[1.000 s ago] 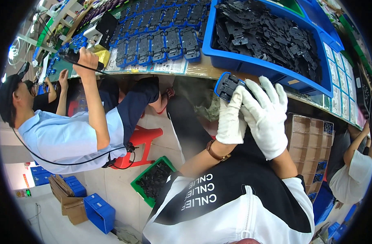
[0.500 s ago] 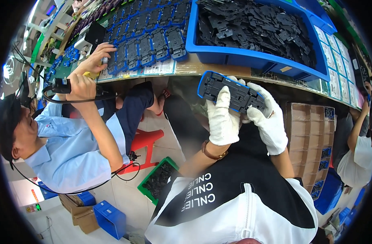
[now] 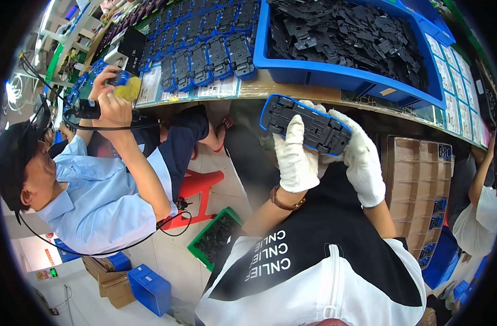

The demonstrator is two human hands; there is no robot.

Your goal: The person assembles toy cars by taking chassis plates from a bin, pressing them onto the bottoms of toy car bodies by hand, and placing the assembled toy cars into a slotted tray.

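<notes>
A toy car with a black underside and a blue rim is held bottom up in front of my chest, just below the table edge. My left hand, in a white glove, grips its near side with the thumb lying over the black underside. At the right end, my gloved right hand wraps the car from behind and the side; its fingertips are partly hidden.
Ahead stands a blue bin heaped with black plastic plates. Rows of similar cars lie left of it. A co-worker at left holds a black cylindrical tool and a blue part. A brown divided tray is at right.
My right thumb has come off the car's underside toward its right edge. The co-worker's far hand has moved left from the rows of cars and now holds a blue part.
</notes>
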